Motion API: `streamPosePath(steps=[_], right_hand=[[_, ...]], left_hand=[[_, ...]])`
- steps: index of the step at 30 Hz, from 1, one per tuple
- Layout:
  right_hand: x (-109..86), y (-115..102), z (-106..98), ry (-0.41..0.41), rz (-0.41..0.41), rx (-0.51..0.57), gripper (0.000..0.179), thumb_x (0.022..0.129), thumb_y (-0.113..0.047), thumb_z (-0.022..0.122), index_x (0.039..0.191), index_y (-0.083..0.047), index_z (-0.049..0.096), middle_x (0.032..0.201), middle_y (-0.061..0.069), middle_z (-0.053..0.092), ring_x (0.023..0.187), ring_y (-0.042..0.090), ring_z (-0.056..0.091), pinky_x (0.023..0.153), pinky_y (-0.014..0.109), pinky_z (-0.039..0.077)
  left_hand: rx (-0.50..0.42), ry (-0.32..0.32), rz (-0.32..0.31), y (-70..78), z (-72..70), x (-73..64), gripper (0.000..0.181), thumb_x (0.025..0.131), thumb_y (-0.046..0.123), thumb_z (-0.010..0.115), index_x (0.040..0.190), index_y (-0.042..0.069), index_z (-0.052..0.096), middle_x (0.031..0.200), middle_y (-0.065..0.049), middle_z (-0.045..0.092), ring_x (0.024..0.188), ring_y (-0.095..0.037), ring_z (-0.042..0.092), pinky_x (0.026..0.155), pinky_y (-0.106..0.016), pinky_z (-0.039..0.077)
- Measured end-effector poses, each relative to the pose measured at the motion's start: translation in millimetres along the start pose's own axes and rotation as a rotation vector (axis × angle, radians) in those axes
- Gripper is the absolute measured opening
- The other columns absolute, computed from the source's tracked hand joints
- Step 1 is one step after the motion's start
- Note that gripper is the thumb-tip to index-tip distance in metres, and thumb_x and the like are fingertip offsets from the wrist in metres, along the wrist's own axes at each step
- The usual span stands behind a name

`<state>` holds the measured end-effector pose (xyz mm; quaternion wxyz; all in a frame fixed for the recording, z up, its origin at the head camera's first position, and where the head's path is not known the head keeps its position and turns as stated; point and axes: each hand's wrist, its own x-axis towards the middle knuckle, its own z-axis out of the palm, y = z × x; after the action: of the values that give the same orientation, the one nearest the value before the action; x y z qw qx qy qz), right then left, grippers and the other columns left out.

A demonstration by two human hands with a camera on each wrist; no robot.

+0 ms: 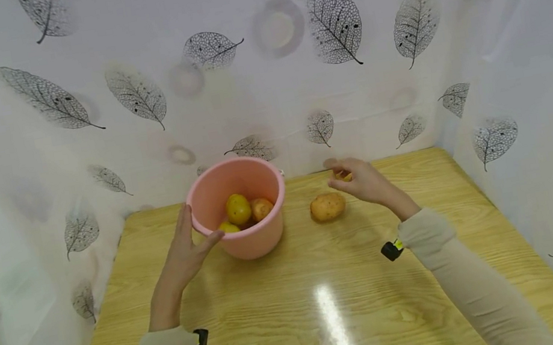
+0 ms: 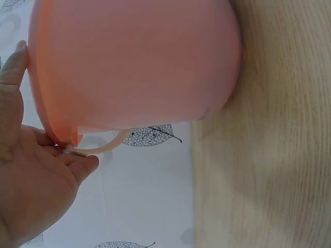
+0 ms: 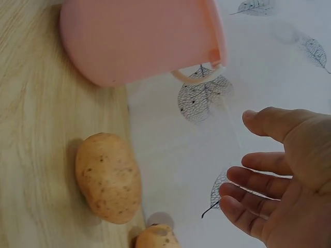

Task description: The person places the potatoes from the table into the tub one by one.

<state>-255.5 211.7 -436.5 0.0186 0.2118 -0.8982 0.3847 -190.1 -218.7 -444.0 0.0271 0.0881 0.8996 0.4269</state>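
Note:
A pink bucket [image 1: 261, 242] stands on the table, left of the middle. My left hand [image 1: 179, 261] grips its rim, with the thumb at the front and the fingers round the left side, by the handle joint [image 2: 75, 151] in the left wrist view. Inside lie a yellow-green round fruit [image 1: 238, 209], a second yellow piece [image 1: 228, 228] partly hidden by the rim, and a brownish potato-like piece [image 1: 262, 208]. Right of the bucket lies a potato [image 1: 327, 207]. My right hand [image 1: 366, 183] hovers beyond it, fingers loosely bent and holding nothing. Another potato [image 3: 158, 237] shows partly, lower in the right wrist view.
The wooden table [image 1: 279, 318] reaches back to a white curtain [image 1: 287, 103] printed with dark leaves. The same curtain hangs along both sides. The bucket's pale handle [image 3: 199, 77] hangs over its far side.

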Motion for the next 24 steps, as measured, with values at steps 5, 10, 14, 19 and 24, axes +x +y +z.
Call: streamPosePath(steps=[5,10,14,19,24], right_hand=[[-0.9,15.0,9.3,-0.033,0.016,-0.033,0.045,0.097,-0.016,0.073,0.128,0.015,0.062,0.121,0.031,0.065,0.112,0.046,0.062,0.099,0.056,0.051],[-3.3,28.9,16.7,-0.113,0.035,-0.07,0.061,0.096,-0.022,0.073,0.139,0.017,0.053,0.135,0.033,0.059,0.124,0.048,0.057,0.106,0.059,0.046],[-4.8,36.9,22.8,-0.161,0.053,-0.069,0.064,0.095,-0.022,0.075,0.141,0.015,0.051,0.139,0.033,0.055,0.127,0.05,0.054,0.107,0.06,0.043],[-6.3,45.6,28.6,-0.197,0.074,-0.077,0.071,0.092,-0.02,0.079,0.144,0.016,0.048,0.145,0.035,0.05,0.134,0.051,0.047,0.112,0.061,0.037],[-5.8,56.7,36.4,-0.223,0.075,-0.09,0.076,0.09,-0.021,0.081,0.147,0.014,0.045,0.15,0.034,0.045,0.14,0.05,0.041,0.116,0.061,0.033]], left_hand=[[-0.001,0.003,0.013,-0.8,0.3,0.4,0.108,0.099,0.042,0.07,0.166,0.01,-0.008,0.172,-0.012,-0.009,0.157,-0.039,0.001,0.121,-0.066,0.011],[-0.004,0.007,0.015,-1.2,0.5,0.5,0.109,0.098,0.046,0.07,0.166,0.01,-0.008,0.172,-0.012,-0.008,0.157,-0.039,0.002,0.121,-0.066,0.012],[-0.007,0.005,0.012,-0.5,0.4,0.0,0.109,0.098,0.048,0.069,0.166,0.012,-0.009,0.173,-0.011,-0.008,0.157,-0.038,0.002,0.121,-0.067,0.012],[-0.005,0.008,0.015,0.4,0.9,-0.5,0.106,0.1,0.04,0.07,0.166,0.011,-0.008,0.172,-0.012,-0.008,0.157,-0.038,0.002,0.121,-0.066,0.012],[0.001,0.014,0.022,0.9,0.6,-1.4,0.106,0.099,0.042,0.069,0.166,0.008,-0.007,0.172,-0.014,-0.007,0.157,-0.039,0.002,0.121,-0.066,0.012]])
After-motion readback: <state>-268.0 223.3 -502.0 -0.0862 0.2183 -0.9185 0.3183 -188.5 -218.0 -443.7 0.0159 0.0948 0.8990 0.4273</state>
